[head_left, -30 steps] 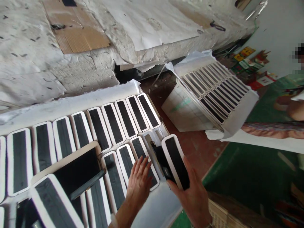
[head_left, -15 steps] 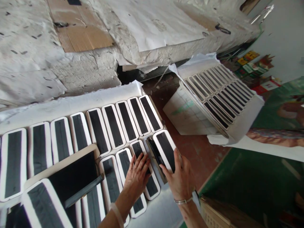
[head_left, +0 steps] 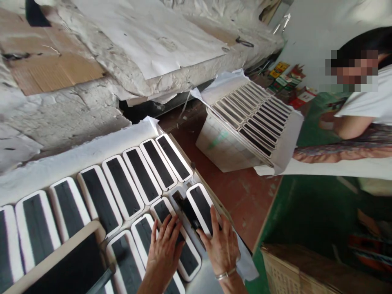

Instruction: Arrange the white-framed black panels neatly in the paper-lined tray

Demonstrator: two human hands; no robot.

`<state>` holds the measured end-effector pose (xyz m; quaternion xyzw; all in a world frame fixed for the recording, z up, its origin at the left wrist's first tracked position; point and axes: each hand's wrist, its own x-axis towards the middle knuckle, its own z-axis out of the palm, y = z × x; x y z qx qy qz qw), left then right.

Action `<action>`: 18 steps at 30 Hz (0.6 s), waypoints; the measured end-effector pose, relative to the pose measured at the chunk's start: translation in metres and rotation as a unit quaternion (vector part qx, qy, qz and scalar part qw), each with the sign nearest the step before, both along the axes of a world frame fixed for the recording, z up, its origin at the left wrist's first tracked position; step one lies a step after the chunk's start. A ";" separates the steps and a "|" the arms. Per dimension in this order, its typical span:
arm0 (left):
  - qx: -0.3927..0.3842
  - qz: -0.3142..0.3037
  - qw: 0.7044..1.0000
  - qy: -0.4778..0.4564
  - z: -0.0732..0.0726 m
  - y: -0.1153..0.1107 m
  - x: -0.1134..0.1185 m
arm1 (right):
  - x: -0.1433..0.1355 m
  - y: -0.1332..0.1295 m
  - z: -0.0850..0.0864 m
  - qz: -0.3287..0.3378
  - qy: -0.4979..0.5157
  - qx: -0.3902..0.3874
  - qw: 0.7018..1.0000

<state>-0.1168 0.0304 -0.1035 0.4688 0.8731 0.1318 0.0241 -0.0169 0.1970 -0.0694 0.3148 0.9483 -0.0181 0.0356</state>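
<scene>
Right hand [head_left: 221, 247] sits at about five o'clock, fingers clasped around the near end of a white-rimmed black piece [head_left: 200, 207], which tilts up on its edge at the end of the front row. Just to its nine o'clock, the left hand [head_left: 164, 250] lies flat, fingers spread and loose, pressing on the neighbouring piece [head_left: 180, 249] that lies in the row. Both pieces rest on a white tray [head_left: 92, 143] lined with two rows of the same pieces. Up at one o'clock, a second tray [head_left: 228, 145] holds more of them. Another person [head_left: 364, 110] sits at three o'clock.
</scene>
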 end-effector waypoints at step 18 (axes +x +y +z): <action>-0.016 0.022 1.000 0.009 -0.009 0.020 -0.018 | -0.022 -0.012 -0.027 0.079 0.007 -0.104 0.991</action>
